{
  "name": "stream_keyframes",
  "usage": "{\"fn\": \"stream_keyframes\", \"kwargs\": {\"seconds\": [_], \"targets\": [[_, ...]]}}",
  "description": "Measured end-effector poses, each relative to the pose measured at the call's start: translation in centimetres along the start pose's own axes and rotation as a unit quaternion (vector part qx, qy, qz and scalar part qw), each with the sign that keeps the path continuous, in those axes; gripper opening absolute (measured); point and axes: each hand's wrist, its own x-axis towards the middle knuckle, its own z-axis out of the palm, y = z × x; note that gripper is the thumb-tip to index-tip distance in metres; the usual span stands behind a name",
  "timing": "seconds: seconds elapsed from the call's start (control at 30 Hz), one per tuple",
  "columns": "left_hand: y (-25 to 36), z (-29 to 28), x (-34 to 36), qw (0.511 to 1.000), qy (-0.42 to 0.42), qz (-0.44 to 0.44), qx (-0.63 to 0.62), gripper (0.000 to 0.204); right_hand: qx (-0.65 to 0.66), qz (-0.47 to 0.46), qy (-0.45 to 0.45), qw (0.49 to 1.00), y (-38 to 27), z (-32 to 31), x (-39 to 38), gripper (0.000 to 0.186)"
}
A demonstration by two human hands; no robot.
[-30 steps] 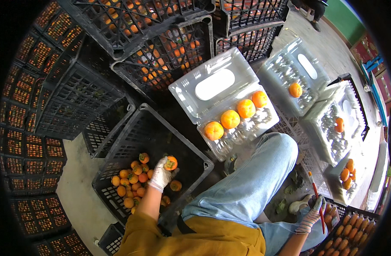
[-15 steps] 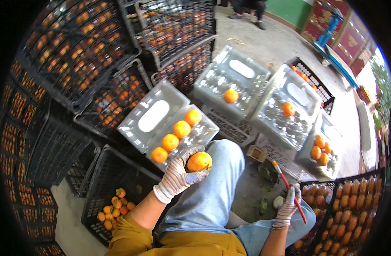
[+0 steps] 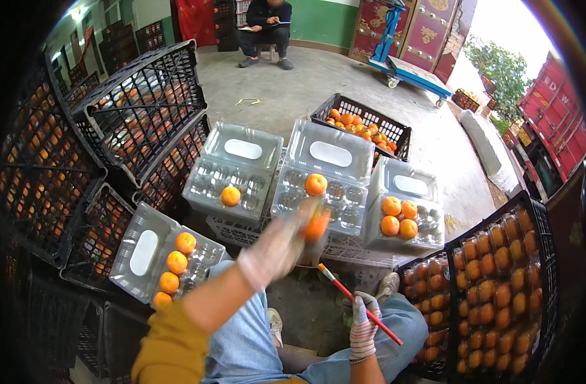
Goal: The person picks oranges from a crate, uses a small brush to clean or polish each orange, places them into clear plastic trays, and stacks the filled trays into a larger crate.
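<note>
Orange fruit (image 3: 317, 225), blurred, sits gripped in the gloved left hand (image 3: 275, 251), reached out over the near edge of the middle clear plastic tray (image 3: 318, 192), which already carries one fruit. Smaller and lower, the gloved right hand (image 3: 362, 325) is closed around a thin red stick (image 3: 360, 304) above the knee.

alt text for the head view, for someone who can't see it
A gloved left hand holds an orange fruit over clear plastic clamshell trays. The gloved right hand grips a red stick, with black crates of fruit around.
</note>
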Motion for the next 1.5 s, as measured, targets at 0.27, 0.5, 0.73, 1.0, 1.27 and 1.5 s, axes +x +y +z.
{"fn": "stream_keyframes", "kwargs": {"seconds": [0.27,0.5,0.73,1.0,1.27,1.5], "targets": [[7.8,1.7,0.3,0.979,0.018,0.128,0.159,0.043,0.006,0.031,0.020,0.999,1.2,1.0,1.1,0.017],[10.1,-19.0,-27.9,0.823,0.423,0.227,0.304,0.031,-0.136,-0.003,0.046,0.990,1.2,2.2,-0.4,0.023],[-6.4,-32.3,-47.0,0.606,0.496,-0.320,0.533,0.044,-0.120,0.049,0.003,0.992,6.3,-2.5,2.2,0.026],[-17.3,-36.1,-45.4,0.584,0.446,-0.591,0.331,0.063,-0.212,-0.003,0.031,0.977,4.7,0.2,-0.5,0.029],[-11.6,-32.7,-45.4,0.765,0.610,-0.011,-0.208,0.048,-0.168,0.010,0.040,0.985,5.9,-0.8,0.0,0.023],[1.4,-23.1,-38.5,0.925,0.261,0.263,0.081,0.063,-0.117,-0.003,-0.029,0.993,6.4,-1.5,0.6,0.026]]}}
